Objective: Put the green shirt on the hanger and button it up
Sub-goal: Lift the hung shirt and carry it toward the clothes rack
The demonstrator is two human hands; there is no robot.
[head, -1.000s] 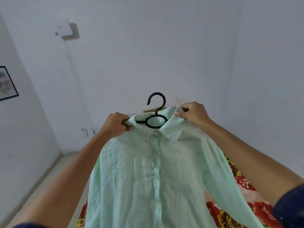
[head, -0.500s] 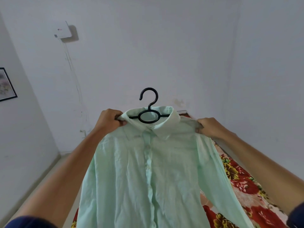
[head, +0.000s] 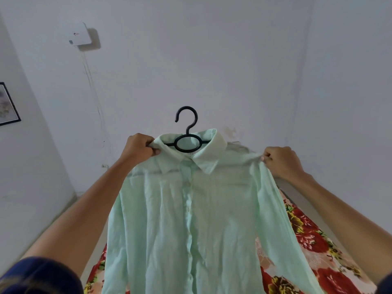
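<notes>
A pale green shirt (head: 191, 219) hangs on a black hanger (head: 187, 134), held up in front of me. The hook and ring of the hanger stick out of the collar. The shirt front faces me and its placket runs down the middle with several buttons closed. My left hand (head: 141, 148) pinches the left shoulder next to the collar. My right hand (head: 282, 161) pinches the right shoulder seam, with the sleeve hanging below it.
A bed with a red floral sheet (head: 314, 240) lies below and to the right. White walls stand behind, with a white box and cable (head: 79, 37) high on the left and a framed picture (head: 7, 105) at the far left.
My right hand left the collar and moved outward to the right shoulder. The shirt and hanger rose slightly and shifted left, and the shoulders are spread wider.
</notes>
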